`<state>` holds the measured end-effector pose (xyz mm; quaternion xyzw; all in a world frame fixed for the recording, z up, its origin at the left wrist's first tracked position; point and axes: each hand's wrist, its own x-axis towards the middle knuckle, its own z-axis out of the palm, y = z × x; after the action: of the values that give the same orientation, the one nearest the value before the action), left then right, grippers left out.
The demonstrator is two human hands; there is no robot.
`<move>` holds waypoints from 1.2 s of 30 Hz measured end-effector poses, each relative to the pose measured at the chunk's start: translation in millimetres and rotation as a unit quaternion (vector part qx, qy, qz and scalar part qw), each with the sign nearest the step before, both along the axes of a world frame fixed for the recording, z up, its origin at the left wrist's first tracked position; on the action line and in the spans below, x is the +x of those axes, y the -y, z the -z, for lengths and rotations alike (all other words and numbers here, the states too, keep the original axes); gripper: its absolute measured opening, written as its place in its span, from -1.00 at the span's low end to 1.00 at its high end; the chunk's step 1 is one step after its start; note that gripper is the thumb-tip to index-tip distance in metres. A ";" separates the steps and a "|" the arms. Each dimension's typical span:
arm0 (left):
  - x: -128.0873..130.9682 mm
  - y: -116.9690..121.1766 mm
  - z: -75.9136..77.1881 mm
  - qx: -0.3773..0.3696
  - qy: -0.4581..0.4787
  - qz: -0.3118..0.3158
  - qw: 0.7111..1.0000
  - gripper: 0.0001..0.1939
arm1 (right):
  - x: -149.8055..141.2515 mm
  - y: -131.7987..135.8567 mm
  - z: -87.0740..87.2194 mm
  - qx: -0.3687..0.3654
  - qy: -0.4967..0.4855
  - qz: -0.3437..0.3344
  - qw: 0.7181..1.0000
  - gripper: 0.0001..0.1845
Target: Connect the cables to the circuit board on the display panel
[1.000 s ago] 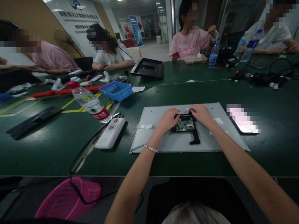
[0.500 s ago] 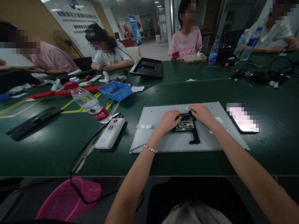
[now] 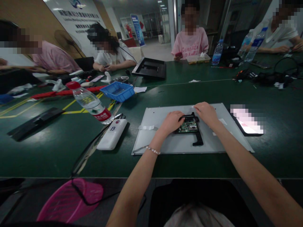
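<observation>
A pale grey flat panel (image 3: 163,143) lies on the table in front of me. On it sits a black plastic bracket (image 3: 198,137) around a green circuit board (image 3: 188,126). My left hand (image 3: 173,122) is closed on the upper left part of the bracket, its fingertips partly hiding it. Just above and right of the bracket, my right hand (image 3: 206,114) is in a pinch, apart from the bracket. At its fingertips shows a small white strip (image 3: 193,107), perhaps tape, mostly covered by the fingers.
To the panel's right lies a phone (image 3: 248,121) with a lit screen. On the left are a white power bank (image 3: 112,135), a water bottle (image 3: 91,104), a blue tray (image 3: 117,91) and a long black part (image 3: 35,123). Several people sit around the table.
My right hand has moved slightly up and to the right, off the bracket's top corner, and the white strip at its fingertips moved with it. My left hand stays on the bracket.
</observation>
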<state>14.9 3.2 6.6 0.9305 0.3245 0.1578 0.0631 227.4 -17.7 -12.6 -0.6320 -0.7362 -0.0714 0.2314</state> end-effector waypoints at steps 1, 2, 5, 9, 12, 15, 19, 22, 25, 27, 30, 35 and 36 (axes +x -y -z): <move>-0.3 -0.3 0.6 0.003 0.004 0.001 1.000 -0.76 | 0.4 0.3 -0.1 -0.013 0.008 -0.003 1.000 -0.71; -0.6 -0.6 1.2 0.005 0.007 0.001 1.000 -0.76 | 0.9 0.5 -0.1 -0.028 0.015 -0.006 0.999 -0.72; -1.2 -1.8 2.2 0.004 0.012 -0.001 1.000 -0.75 | 2.0 1.5 -0.6 -0.059 0.023 -0.013 0.998 -0.73; -2.2 -2.6 -0.5 -0.012 0.005 -0.008 1.000 -0.72 | 3.4 3.2 -2.8 -0.063 0.023 -0.023 0.997 -0.74; -4.2 -1.7 -4.3 -0.032 0.004 0.003 0.999 -0.65 | 4.9 3.0 -2.3 -0.062 0.017 -0.031 0.997 -0.75; -8.4 0.3 -7.4 -0.045 0.001 0.018 0.999 -0.52 | 6.8 0.9 0.8 -0.063 0.002 -0.032 0.998 -0.77; -15.3 1.8 -8.6 -0.066 -0.033 0.037 0.997 -0.33 | 9.2 -2.3 5.6 -0.067 -0.006 -0.026 0.997 -0.75; -17.5 1.0 -7.5 -0.080 -0.073 0.046 0.993 -0.22 | 10.0 -3.9 8.2 -0.067 -0.005 -0.017 0.998 -0.74; -16.8 0.1 -6.2 -0.076 -0.100 0.045 0.991 -0.18 | 8.5 -4.8 8.5 -0.053 -0.018 0.001 0.998 -0.73; -16.1 0.2 -6.3 -0.068 -0.109 0.046 0.991 -0.16 | 5.5 -4.6 6.1 -0.038 -0.030 0.009 0.999 -0.71; -16.0 1.6 -7.6 -0.055 -0.116 0.051 0.990 -0.16 | -1.4 -3.2 -0.2 -0.019 -0.039 -0.002 0.999 -0.71; -16.5 3.6 -9.0 -0.048 -0.121 0.046 0.990 -0.17 | -12.9 0.0 -4.6 -0.072 -0.016 -0.051 0.996 -0.74; -16.3 3.8 -9.1 -0.048 -0.123 0.045 0.990 -0.18 | -14.6 0.5 -4.1 -0.084 -0.009 -0.059 0.995 -0.74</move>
<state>-1.4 -0.6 15.7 0.9524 0.2948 0.0232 0.0737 212.8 -18.2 -8.4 -0.6055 -0.7733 0.0105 0.1878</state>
